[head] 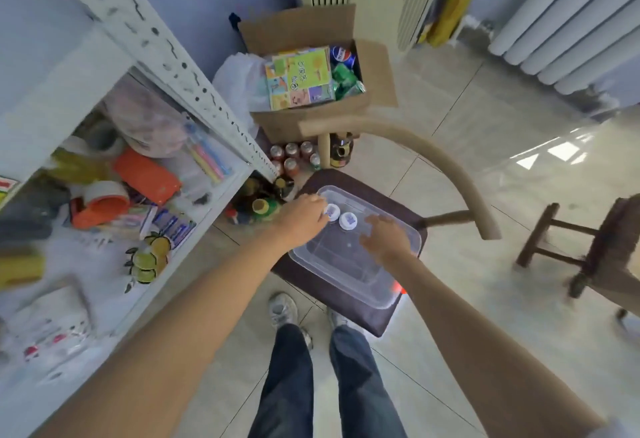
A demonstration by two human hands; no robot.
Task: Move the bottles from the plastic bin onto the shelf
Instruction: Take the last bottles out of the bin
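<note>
Two bottles stand upright in the far end of the clear plastic bin (360, 278), showing round white caps with blue print too blurred to read: the left bottle (331, 211) and the right bottle (348, 220). The left hand (303, 217) curls its fingers against the left cap; whether it grips cannot be told. The right hand (384, 238) hovers open over the bin. The bin rests on a dark cushioned chair (349, 313) beside the white perforated-metal shelf (180, 67). A Pepsi can (341, 55) lies in the cardboard box (311, 119).

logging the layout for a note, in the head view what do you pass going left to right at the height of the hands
white metal shelf with clutter → bottles on the floor → left hand → two white bottle caps in the clear plastic bin → right hand → curved chair back → wooden stool
</note>
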